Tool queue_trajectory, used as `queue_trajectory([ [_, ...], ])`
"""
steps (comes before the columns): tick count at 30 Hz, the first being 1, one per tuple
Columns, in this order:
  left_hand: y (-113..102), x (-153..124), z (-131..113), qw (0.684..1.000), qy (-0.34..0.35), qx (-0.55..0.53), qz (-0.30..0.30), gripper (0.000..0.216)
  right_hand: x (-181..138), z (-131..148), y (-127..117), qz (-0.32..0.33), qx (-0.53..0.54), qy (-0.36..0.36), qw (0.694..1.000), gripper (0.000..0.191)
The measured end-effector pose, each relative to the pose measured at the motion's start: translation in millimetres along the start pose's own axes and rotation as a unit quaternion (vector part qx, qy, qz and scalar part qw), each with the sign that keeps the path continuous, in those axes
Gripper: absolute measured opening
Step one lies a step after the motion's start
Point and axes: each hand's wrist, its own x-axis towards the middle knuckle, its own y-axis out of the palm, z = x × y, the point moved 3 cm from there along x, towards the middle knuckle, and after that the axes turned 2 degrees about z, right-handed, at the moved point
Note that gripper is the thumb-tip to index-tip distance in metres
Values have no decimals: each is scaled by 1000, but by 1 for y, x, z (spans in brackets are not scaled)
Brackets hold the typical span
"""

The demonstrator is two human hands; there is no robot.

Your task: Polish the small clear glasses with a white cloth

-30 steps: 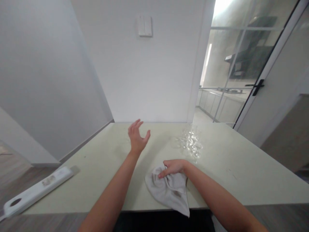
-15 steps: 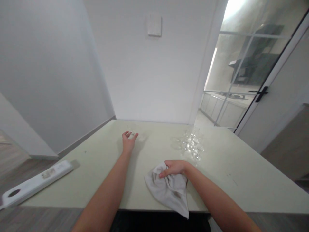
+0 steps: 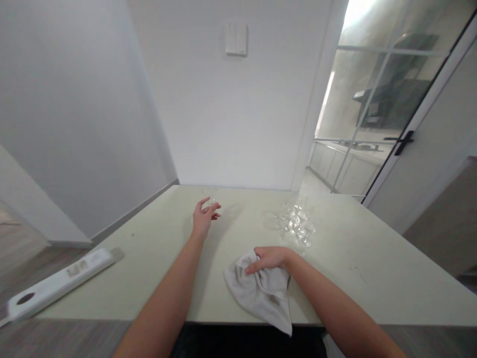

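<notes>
My left hand point(image 3: 203, 219) is at the far side of the table, left of the middle. Its fingers are curled at the lower part of a clear stemmed glass point(image 3: 209, 193), whose bowl shows faintly above them. The hand partly hides the stem and foot. Close to the near edge, my right hand point(image 3: 271, 259) grips a light grey cloth point(image 3: 257, 293) in its closed fingers, and one corner droops over the edge. Beyond that hand, to the right, a cluster of several clear stemmed glasses point(image 3: 297, 221) stands on the table.
The pale table point(image 3: 156, 253) meets a white wall with a switch plate point(image 3: 236, 39). A white power strip point(image 3: 61, 283) lies across the table's left edge. On the right is a glass-paned door with a black handle point(image 3: 404, 142).
My left hand has turned and shifted slightly right, and the glass at its fingers has moved right and up in view. The right hand and cloth stay in place.
</notes>
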Motion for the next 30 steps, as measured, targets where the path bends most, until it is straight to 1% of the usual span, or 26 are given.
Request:
queue_trajectory([
  [5,9,-4,-1,995,-9,-76,64,74,0,1,1,8,7,-18,1000,45],
  [10,14,-5,1,992,-6,-75,97,78,-1,1,2,-3,11,-26,1000,43],
  [12,14,-5,0,994,-3,-58,94,78,-2,2,3,-2,12,-28,1000,44],
  [14,14,-6,-1,996,3,-41,79,76,-3,4,4,-2,11,-23,1000,45],
  [18,13,-8,-2,999,-1,8,52,60,-5,6,5,-14,-2,-10,1000,46],
  [21,12,-8,-1,998,4,48,34,50,-4,2,4,-28,1,-3,1000,47],
  [23,12,-7,-2,997,31,59,26,46,0,-3,0,-59,43,-2,997,52],
  [25,13,-6,-2,997,58,49,33,45,6,-7,-7,-119,106,-19,987,56],
  [26,15,-6,-1,996,63,35,47,45,9,-7,-11,-151,138,-35,978,57],
  [28,18,-8,-1,994,66,10,85,48,13,-3,-20,-215,202,-81,952,56],
  [30,20,-12,-1,989,80,20,121,50,14,5,-30,-272,257,-146,916,56],
])
